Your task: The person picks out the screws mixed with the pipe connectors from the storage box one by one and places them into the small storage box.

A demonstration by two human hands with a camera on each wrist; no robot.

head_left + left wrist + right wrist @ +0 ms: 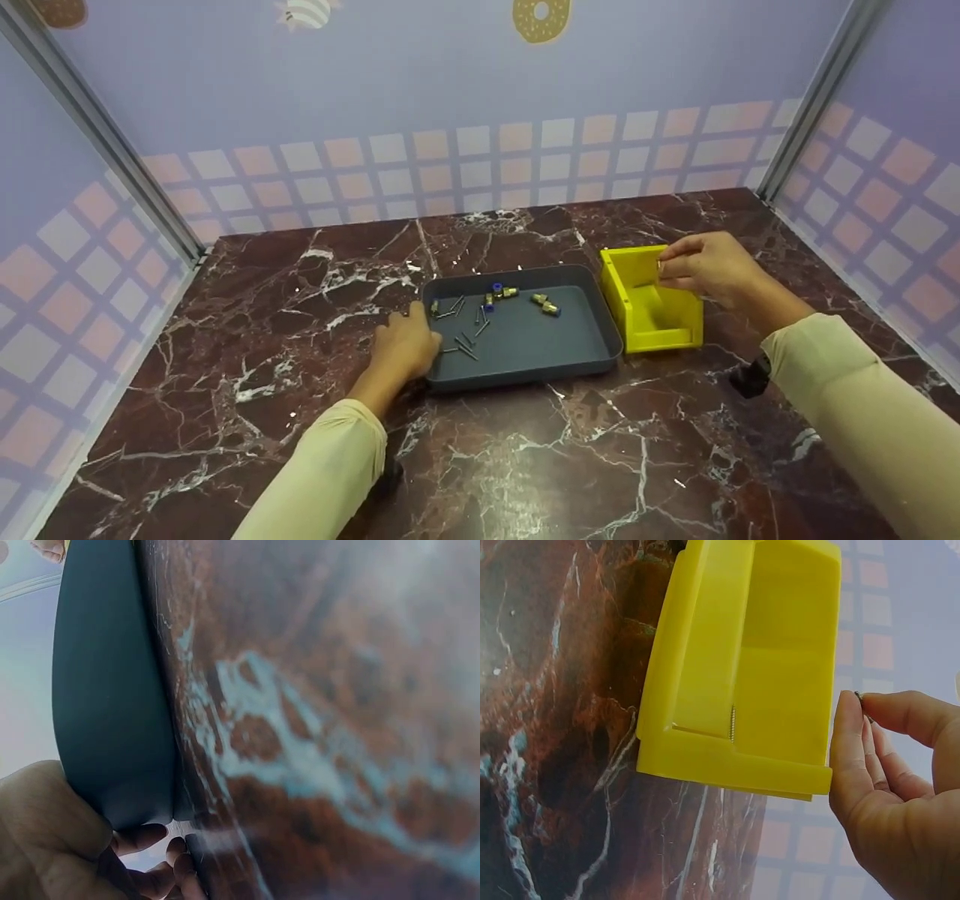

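Observation:
My left hand (403, 343) grips the left edge of a dark grey tray (525, 373), the thumb at the rim; the left wrist view shows fingers curled by its lower corner. Thin metal screws (465, 347) lie scattered in the tray's left half. Several brass fittings with blue collars (551, 309) lie in it too. Over the right side of a yellow bin (664, 341), my right hand (709, 264) pinches a small screw (859, 697) between thumb and forefinger, mostly hidden by the fingertips. Inside the bin, another screw (733, 724) shows in the right wrist view.
The bin stands close against the tray's right side on a dark red marbled table (525, 465). A patterned back wall (480, 165) and side walls enclose the table, with metal posts (806, 97) at the corners.

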